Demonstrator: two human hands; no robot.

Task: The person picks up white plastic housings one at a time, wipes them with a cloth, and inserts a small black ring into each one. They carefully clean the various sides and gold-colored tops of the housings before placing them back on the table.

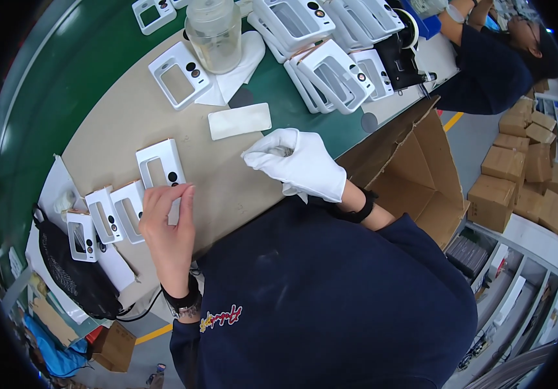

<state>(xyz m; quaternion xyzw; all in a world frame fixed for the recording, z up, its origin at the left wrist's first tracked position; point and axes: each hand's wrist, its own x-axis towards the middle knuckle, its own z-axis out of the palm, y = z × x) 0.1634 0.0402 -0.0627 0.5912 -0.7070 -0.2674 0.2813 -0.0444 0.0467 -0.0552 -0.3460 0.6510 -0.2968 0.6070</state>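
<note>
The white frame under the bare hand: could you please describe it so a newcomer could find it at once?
Start at the tan mat on the green bench. Near its left edge the bare left hand rests on a white frame. Unlike the three frames lined up to its left, it lies alone and touches the fingers.

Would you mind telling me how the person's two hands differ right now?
The right hand wears a white glove, while the left hand is bare. The right hand is curled closed around something small that I cannot make out; the left hand lies flat with fingers extended, touching a white frame-shaped part. The right hand sits over bare tan table surface, the left among a row of similar white parts. Both have a dark band at the wrist.
</note>
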